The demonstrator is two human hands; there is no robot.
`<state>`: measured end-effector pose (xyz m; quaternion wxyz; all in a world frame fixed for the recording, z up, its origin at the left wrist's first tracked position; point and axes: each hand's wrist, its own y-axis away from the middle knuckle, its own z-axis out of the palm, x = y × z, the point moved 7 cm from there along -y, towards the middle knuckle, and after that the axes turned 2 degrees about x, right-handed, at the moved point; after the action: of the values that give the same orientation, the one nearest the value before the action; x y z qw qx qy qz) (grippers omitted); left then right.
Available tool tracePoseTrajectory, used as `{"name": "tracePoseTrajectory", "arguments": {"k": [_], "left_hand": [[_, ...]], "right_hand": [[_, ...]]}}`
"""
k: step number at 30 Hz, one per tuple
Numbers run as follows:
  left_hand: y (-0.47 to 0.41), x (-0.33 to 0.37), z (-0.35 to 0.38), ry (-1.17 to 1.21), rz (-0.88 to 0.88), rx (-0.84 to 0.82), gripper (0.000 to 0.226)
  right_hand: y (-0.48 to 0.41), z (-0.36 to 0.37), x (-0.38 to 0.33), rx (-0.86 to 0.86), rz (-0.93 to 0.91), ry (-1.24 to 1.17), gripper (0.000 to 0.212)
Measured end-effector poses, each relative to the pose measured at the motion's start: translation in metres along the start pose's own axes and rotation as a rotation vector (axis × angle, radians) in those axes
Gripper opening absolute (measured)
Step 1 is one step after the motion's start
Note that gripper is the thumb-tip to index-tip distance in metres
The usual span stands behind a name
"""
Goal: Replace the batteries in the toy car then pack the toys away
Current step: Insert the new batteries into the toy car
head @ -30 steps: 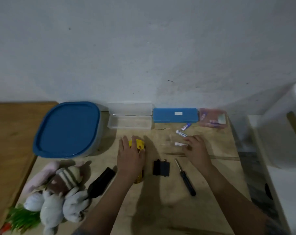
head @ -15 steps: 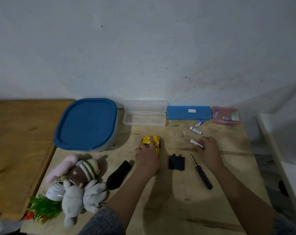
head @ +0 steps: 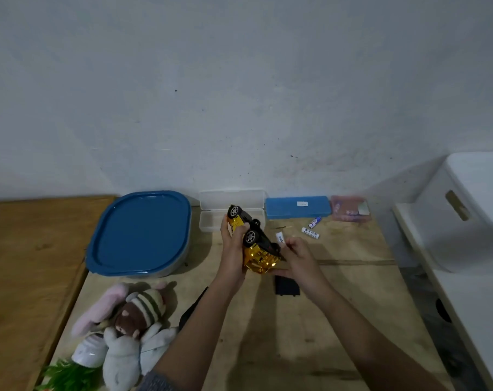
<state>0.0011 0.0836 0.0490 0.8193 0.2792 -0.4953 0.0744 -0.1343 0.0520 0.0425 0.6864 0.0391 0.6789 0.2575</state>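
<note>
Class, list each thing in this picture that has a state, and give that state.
Toy car, gripped by left hand, tipped on its side
White battery, pinched by right hand
Battery cover, off the car, lying flat
Two batteries, lying loose
Clear case, open
Blue case, shut
Tub, lid on

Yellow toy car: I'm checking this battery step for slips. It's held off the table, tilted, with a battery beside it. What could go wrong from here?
The left hand grips the yellow toy car tilted in the air, so pushing in the white battery pinched by the right hand might twist it loose. Two loose white batteries on the wooden table might roll or get mixed up with it. The flat black cover below the right wrist might get knocked.
</note>
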Motion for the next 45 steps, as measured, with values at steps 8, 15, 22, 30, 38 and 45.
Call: {"name": "tracePoseTrajectory", "arguments": {"k": [8, 15, 22, 30, 38, 45], "left_hand": [[-0.001, 0.029, 0.013, -0.183, 0.103, -0.07, 0.06], [0.007, 0.039, 0.013, -0.255, 0.104, -0.328, 0.078], [0.019, 0.056, 0.012, -0.339, 0.215, -0.513, 0.123], [0.033, 0.065, 0.009, -0.365, 0.311, -0.571, 0.121], [0.039, 0.073, 0.01, -0.323, 0.384, -0.526, 0.119], [0.037, 0.081, 0.011, -0.274, 0.47, -0.474, 0.119]], "right_hand": [[0.004, 0.004, -0.022, 0.266, -0.001, -0.148, 0.015], [0.021, 0.004, -0.051, 0.364, -0.261, 0.144, 0.008], [0.037, 0.017, -0.069, 0.293, -0.463, 0.271, 0.02], [0.033, -0.002, -0.105, 0.289, -0.497, 0.134, 0.014], [0.034, 0.032, -0.13, 0.231, -0.585, 0.154, 0.026], [0.035, 0.036, -0.136, 0.333, -0.604, 0.008, 0.017]]}}
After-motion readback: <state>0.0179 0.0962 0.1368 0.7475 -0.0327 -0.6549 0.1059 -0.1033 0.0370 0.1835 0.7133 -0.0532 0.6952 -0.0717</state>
